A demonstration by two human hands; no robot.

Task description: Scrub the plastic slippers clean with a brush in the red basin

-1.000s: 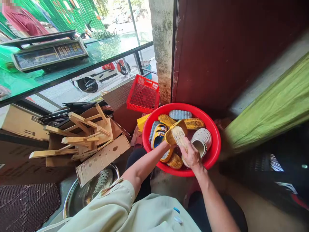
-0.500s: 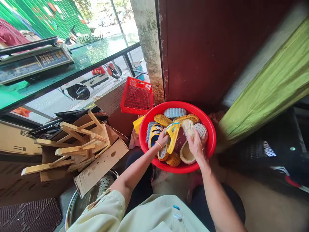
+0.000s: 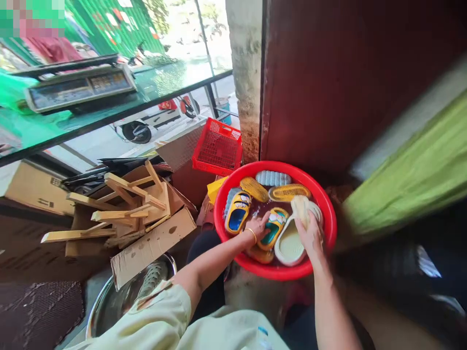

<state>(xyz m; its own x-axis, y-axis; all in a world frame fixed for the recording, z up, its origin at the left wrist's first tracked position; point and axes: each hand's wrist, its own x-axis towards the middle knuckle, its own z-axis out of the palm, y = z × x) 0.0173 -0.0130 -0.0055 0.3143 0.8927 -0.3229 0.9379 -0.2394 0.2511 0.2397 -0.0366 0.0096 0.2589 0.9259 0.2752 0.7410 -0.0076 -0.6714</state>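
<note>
A round red basin point(image 3: 331, 221) holds several wet slippers in water. My left hand point(image 3: 257, 228) reaches into it with fingers stretched out, their tips touching a yellow cartoon slipper point(image 3: 279, 217) with a green inside. In my right hand point(image 3: 312, 236) is a pale scrub brush point(image 3: 300, 207), held above a cream slipper point(image 3: 288, 245). Left of my left hand lies another yellow slipper point(image 3: 239, 214) with a blue inside. Soles-up yellow slippers point(image 3: 290, 192) and a light blue slipper point(image 3: 273, 178) lie along the basin's far side.
Behind the basin stands a red plastic crate point(image 3: 218, 148). Upturned wooden stools point(image 3: 131, 199) and cardboard point(image 3: 155, 248) crowd the left, above a metal basin point(image 3: 95, 311) with a shoe in it. A dark red panel point(image 3: 350, 87) rises ahead; a green cloth point(image 3: 408, 160) hangs at right.
My left hand has lowered the yellow slipper from a raised, tilted position into the basin, and its fingers have spread. The brush stays in my right hand. The view has shifted slightly.
</note>
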